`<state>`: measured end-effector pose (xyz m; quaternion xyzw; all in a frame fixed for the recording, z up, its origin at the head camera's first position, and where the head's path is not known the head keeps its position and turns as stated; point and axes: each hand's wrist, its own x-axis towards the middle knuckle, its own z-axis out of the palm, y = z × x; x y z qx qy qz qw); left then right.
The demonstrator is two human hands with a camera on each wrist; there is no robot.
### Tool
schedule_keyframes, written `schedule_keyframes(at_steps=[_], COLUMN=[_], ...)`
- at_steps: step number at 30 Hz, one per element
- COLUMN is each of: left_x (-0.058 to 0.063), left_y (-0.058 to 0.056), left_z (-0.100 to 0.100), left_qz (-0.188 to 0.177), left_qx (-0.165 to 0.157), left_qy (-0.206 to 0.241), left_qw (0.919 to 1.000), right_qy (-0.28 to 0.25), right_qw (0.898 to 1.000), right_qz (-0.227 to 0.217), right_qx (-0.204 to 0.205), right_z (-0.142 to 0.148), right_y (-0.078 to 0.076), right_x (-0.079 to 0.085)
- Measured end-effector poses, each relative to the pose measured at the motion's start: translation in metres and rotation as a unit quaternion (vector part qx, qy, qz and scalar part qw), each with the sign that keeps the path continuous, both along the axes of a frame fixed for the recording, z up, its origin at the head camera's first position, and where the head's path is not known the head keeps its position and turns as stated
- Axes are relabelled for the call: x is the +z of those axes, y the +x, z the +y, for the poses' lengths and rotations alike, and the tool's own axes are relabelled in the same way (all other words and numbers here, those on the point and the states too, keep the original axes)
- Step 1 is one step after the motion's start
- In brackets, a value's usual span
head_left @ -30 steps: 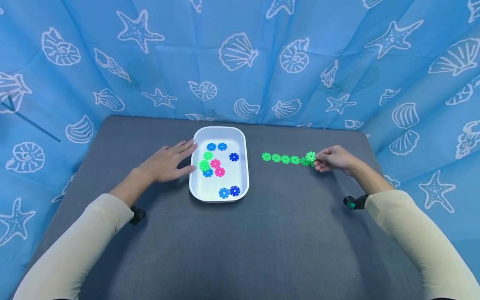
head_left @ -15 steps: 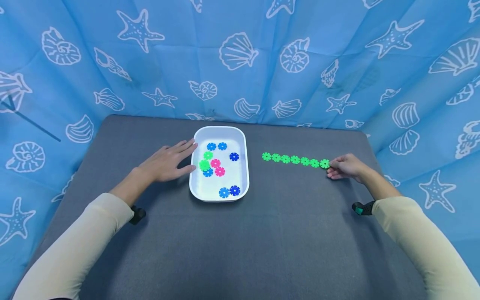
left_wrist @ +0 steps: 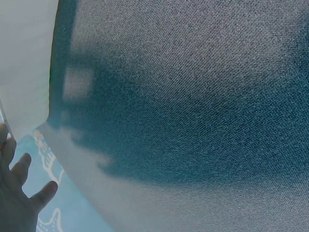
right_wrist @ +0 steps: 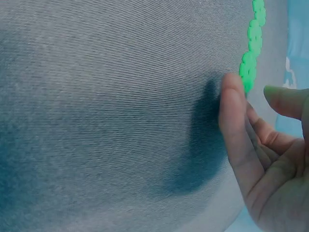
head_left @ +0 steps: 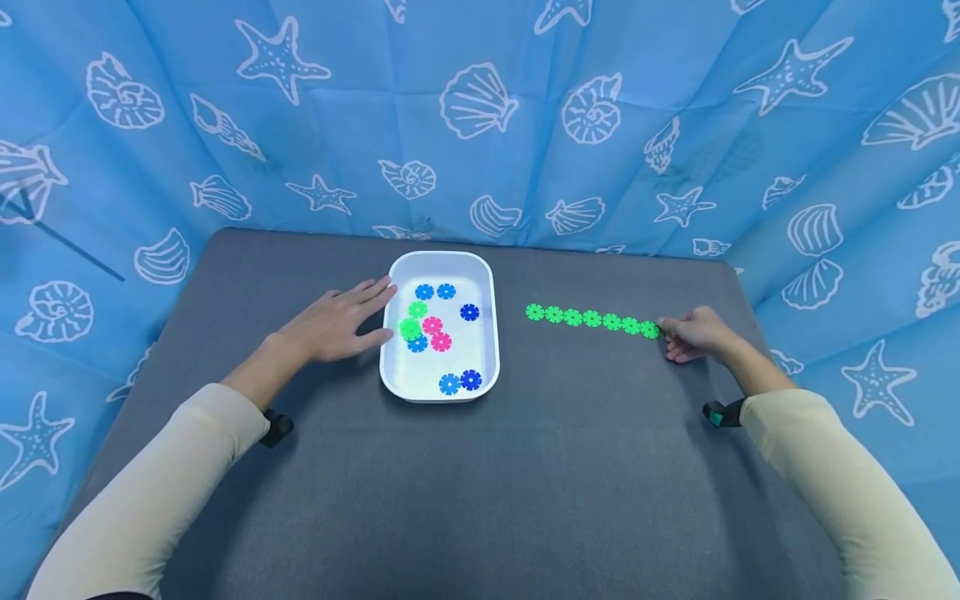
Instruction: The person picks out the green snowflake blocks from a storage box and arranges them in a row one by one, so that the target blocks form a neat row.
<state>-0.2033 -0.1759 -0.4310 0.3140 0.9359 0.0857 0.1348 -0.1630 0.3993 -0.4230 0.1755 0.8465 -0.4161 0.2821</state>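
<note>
Several green notched discs [head_left: 592, 319] lie edge to edge in a row on the table, right of the white tray. At the row's right end is the last green disc [head_left: 650, 330], with my right hand [head_left: 697, 331] beside it. In the right wrist view one fingertip [right_wrist: 232, 82] is right at that disc, and another finger stands apart from it with a gap between. My left hand [head_left: 337, 323] rests its spread fingers against the left rim of the white tray [head_left: 491, 350]. The left wrist view shows those fingers at the tray's wall [left_wrist: 26, 63].
Inside the tray lie green discs [head_left: 411, 328], pink discs [head_left: 441, 342], light blue discs [head_left: 425, 292] and dark blue discs [head_left: 470, 380]. A grey cloth covers the table [head_left: 510, 500]. Behind it hangs a blue curtain [head_left: 525, 183] with white shells and starfish.
My right hand has moved right and down, laying the green disc it pinched at the row's right end, and its fingers have loosened. My left hand and the tray have stayed put.
</note>
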Motion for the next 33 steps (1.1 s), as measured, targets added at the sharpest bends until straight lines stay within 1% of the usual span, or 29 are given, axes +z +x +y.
schedule_keyframes(at_steps=[2,5,7,10,14,19,24,28,31,33], left_x=[0.001,0.001,0.001,0.001,0.002,0.002,0.002,0.002,0.0,0.0], left_y=[0.0,-0.001,-0.001,0.0,0.001,0.001,0.001,0.001,0.002,0.002], left_z=[0.001,0.001,0.0,-0.001,-0.001,-0.001,0.0,0.001,0.002,0.002], left_qz=[0.0,0.003,0.006,0.009,0.009,0.014,0.016,0.016,0.014,0.012], left_qx=[0.0,-0.001,-0.002,-0.004,-0.002,-0.002,-0.002,-0.003,0.002,0.003], left_qy=[0.001,0.002,0.002,0.004,0.007,0.01,0.013,0.012,0.008,0.009], left_qw=[1.0,1.0,1.0,0.9999,0.9999,0.9998,0.9998,0.9998,0.9999,0.9999], right_qy=[0.016,0.014,-0.002,-0.042,-0.092,-0.132,-0.142,-0.135,-0.137,-0.153], right_qw=[1.0,0.999,0.999,0.998,0.994,0.987,0.984,0.984,0.982,0.979], right_qz=[0.007,0.028,0.045,0.05,0.056,0.086,0.107,0.117,0.13,0.133], right_qx=[-0.005,-0.008,-0.008,-0.014,-0.021,-0.031,-0.007,0.013,0.018,0.016], right_z=[-0.004,-0.014,-0.024,-0.044,-0.077,-0.122,-0.168,-0.203,-0.226,-0.239], right_y=[-0.001,-0.004,-0.009,-0.019,-0.033,-0.049,-0.06,-0.066,-0.068,-0.07], right_x=[0.004,0.011,0.015,0.023,0.03,0.034,0.041,0.045,0.045,0.043])
